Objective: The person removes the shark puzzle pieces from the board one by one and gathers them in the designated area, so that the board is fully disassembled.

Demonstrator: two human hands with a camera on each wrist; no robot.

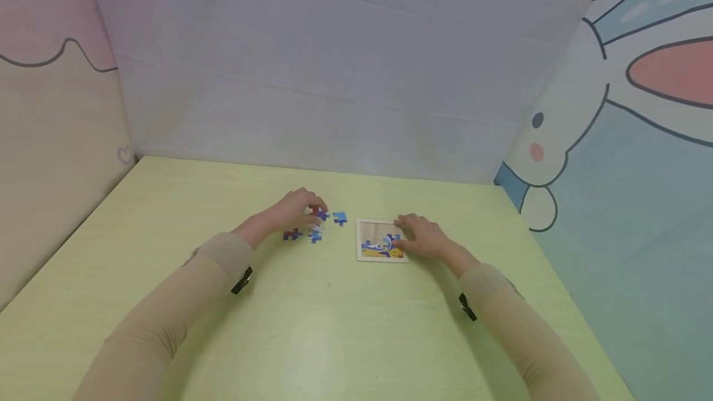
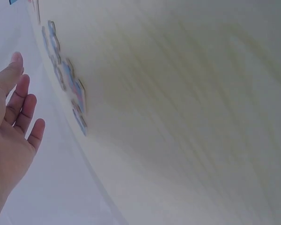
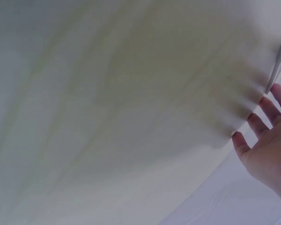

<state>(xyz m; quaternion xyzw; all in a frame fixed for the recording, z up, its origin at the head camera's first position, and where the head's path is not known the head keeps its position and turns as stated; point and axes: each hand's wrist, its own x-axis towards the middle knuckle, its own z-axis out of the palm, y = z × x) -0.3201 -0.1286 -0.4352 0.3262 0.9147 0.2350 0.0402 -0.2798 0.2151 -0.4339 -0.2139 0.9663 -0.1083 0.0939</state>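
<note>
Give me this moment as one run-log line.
left hand: over loose puzzle pieces | right hand: resting on puzzle tray | tray: partly filled | table: yellow-green

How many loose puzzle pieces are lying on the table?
4 show: one blue piece nearest the puzzle board, one at the left hand fingertips, one below, one dark piece leftmost. More may hide under the hand.

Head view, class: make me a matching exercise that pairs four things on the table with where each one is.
Things:
1. left hand
2. right hand
3. puzzle board
4. lone light blue piece

Places:
A. between the loose pieces and the board
B. over the loose pieces
C. on the board's right edge
D. on the green table, between the hands

Pairs: 1-B, 2-C, 3-D, 4-A
</note>
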